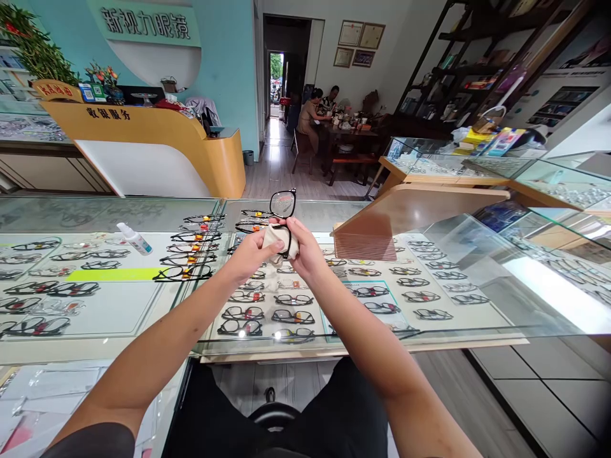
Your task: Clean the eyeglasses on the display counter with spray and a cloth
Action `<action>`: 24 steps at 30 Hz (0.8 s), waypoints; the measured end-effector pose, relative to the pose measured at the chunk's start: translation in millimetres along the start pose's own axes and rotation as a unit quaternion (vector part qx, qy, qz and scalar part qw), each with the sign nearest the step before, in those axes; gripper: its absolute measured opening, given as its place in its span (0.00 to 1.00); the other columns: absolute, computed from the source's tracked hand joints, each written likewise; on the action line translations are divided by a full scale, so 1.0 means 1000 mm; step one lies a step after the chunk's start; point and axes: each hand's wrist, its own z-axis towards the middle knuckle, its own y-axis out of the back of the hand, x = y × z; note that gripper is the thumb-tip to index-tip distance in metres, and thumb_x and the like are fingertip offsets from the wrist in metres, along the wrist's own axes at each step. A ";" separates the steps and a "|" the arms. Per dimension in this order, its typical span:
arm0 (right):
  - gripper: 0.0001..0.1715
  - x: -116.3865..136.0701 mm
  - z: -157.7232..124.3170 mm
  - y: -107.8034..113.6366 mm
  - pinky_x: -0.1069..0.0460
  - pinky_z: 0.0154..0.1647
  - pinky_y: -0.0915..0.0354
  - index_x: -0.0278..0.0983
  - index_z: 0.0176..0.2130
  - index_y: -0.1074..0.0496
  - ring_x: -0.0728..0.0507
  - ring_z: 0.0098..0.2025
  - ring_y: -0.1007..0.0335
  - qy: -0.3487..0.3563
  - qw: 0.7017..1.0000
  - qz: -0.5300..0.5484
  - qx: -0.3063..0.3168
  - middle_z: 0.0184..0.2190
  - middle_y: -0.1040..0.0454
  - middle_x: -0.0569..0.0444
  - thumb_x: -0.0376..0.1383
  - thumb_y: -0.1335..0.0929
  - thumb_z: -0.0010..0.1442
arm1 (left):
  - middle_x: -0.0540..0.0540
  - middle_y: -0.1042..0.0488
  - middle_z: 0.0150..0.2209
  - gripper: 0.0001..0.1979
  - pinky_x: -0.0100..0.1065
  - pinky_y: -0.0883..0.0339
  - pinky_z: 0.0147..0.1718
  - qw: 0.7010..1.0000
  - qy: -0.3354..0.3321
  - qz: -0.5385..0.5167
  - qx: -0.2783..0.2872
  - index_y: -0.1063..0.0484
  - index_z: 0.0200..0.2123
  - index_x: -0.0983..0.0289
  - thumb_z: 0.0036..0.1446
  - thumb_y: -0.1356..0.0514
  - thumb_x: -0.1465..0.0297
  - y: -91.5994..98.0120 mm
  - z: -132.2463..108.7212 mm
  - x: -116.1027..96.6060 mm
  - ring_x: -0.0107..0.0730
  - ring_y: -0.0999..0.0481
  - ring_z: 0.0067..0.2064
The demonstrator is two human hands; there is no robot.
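Observation:
Both my hands meet over a glass display counter (334, 337). My right hand (308, 251) is closed on a pair of black-framed glasses (282, 205), whose one lens sticks up above my fingers. My left hand (251, 251) is closed on a beige cloth (278, 238) wrapped round the lower lens. A row of several black glasses (191, 245) lies on the glass top just left of my hands.
A small white spray bottle (135, 239) lies on the counter to the left. Many frames fill the case below the glass. A yellow reception desk (157, 143) stands behind. Two people sit at a table (353, 137) at the back. Glass cases (525, 172) run along the right.

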 end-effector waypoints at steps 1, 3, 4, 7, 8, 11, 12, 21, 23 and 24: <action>0.24 0.000 0.000 0.000 0.48 0.49 0.22 0.42 0.36 0.22 0.39 0.48 0.16 -0.001 1.000 -0.002 0.000 0.46 0.11 0.51 0.53 0.16 0.53 | 0.51 0.19 0.36 0.36 0.33 0.32 0.38 1.000 0.000 -0.003 -0.008 0.20 0.43 0.65 0.40 0.14 0.48 -0.001 0.000 0.000 0.30 0.25 0.36; 0.26 -0.001 -0.001 0.000 0.49 0.46 0.22 0.41 0.36 0.22 0.40 0.47 0.17 -0.006 1.000 -0.005 -0.002 0.46 0.12 0.50 0.54 0.15 0.51 | 0.50 0.20 0.36 0.38 0.32 0.33 0.34 1.000 0.003 -0.012 -0.022 0.21 0.44 0.64 0.37 0.13 0.49 -0.003 -0.001 0.000 0.29 0.26 0.34; 0.26 0.000 -0.002 -0.001 0.49 0.44 0.22 0.41 0.36 0.21 0.40 0.46 0.17 -0.009 1.000 -0.006 -0.003 0.46 0.11 0.51 0.54 0.15 0.50 | 0.50 0.20 0.36 0.39 0.32 0.33 0.33 0.999 0.005 -0.018 -0.026 0.21 0.45 0.64 0.37 0.13 0.49 -0.004 -0.001 0.001 0.28 0.27 0.34; 0.25 0.001 -0.004 -0.001 0.49 0.42 0.23 0.41 0.36 0.20 0.40 0.45 0.17 -0.018 1.000 -0.012 0.002 0.47 0.11 0.50 0.54 0.15 0.51 | 0.50 0.20 0.37 0.40 0.32 0.33 0.33 0.999 0.012 -0.035 -0.026 0.22 0.47 0.64 0.37 0.13 0.51 -0.006 -0.002 0.002 0.29 0.26 0.34; 0.24 0.002 -0.005 -0.002 0.48 0.44 0.22 0.41 0.36 0.20 0.40 0.45 0.17 -0.019 1.000 -0.014 0.006 0.47 0.11 0.50 0.53 0.15 0.51 | 0.51 0.19 0.37 0.40 0.32 0.33 0.34 0.999 0.012 -0.038 -0.027 0.21 0.48 0.64 0.37 0.13 0.52 -0.006 -0.002 0.003 0.30 0.25 0.35; 0.24 0.002 -0.005 -0.004 0.47 0.48 0.21 0.41 0.35 0.20 0.39 0.48 0.16 -0.018 1.000 -0.019 0.011 0.47 0.11 0.49 0.54 0.15 0.52 | 0.52 0.18 0.39 0.36 0.33 0.33 0.38 0.999 0.012 -0.036 -0.027 0.20 0.46 0.64 0.37 0.12 0.55 -0.004 -0.002 0.006 0.32 0.23 0.38; 0.24 0.002 -0.005 -0.004 0.47 0.49 0.21 0.41 0.34 0.20 0.38 0.48 0.16 -0.017 1.000 -0.019 0.010 0.46 0.11 0.49 0.54 0.15 0.51 | 0.52 0.19 0.38 0.35 0.33 0.34 0.38 0.999 0.013 -0.034 -0.026 0.20 0.45 0.64 0.38 0.12 0.56 -0.003 -0.002 0.007 0.31 0.24 0.38; 0.28 0.004 -0.004 -0.004 0.49 0.46 0.21 0.42 0.33 0.19 0.41 0.44 0.17 -0.015 1.000 0.012 -0.002 0.43 0.11 0.52 0.54 0.12 0.45 | 0.53 0.17 0.41 0.36 0.34 0.32 0.41 0.999 0.023 -0.029 -0.016 0.20 0.49 0.63 0.41 0.13 0.54 -0.004 -0.004 0.004 0.34 0.22 0.40; 0.28 0.004 -0.004 -0.003 0.49 0.46 0.21 0.42 0.33 0.19 0.41 0.45 0.17 -0.014 1.000 0.010 -0.002 0.44 0.11 0.51 0.55 0.12 0.46 | 0.54 0.17 0.41 0.36 0.35 0.33 0.42 0.999 0.027 -0.028 -0.011 0.19 0.48 0.64 0.41 0.14 0.52 -0.004 -0.004 0.003 0.35 0.22 0.41; 0.27 0.003 -0.004 -0.003 0.49 0.47 0.21 0.41 0.34 0.20 0.41 0.46 0.17 -0.014 1.000 0.007 0.001 0.45 0.11 0.51 0.54 0.13 0.47 | 0.54 0.17 0.40 0.36 0.35 0.33 0.42 0.999 0.028 -0.026 -0.013 0.18 0.47 0.64 0.41 0.14 0.51 -0.005 -0.004 0.003 0.35 0.22 0.40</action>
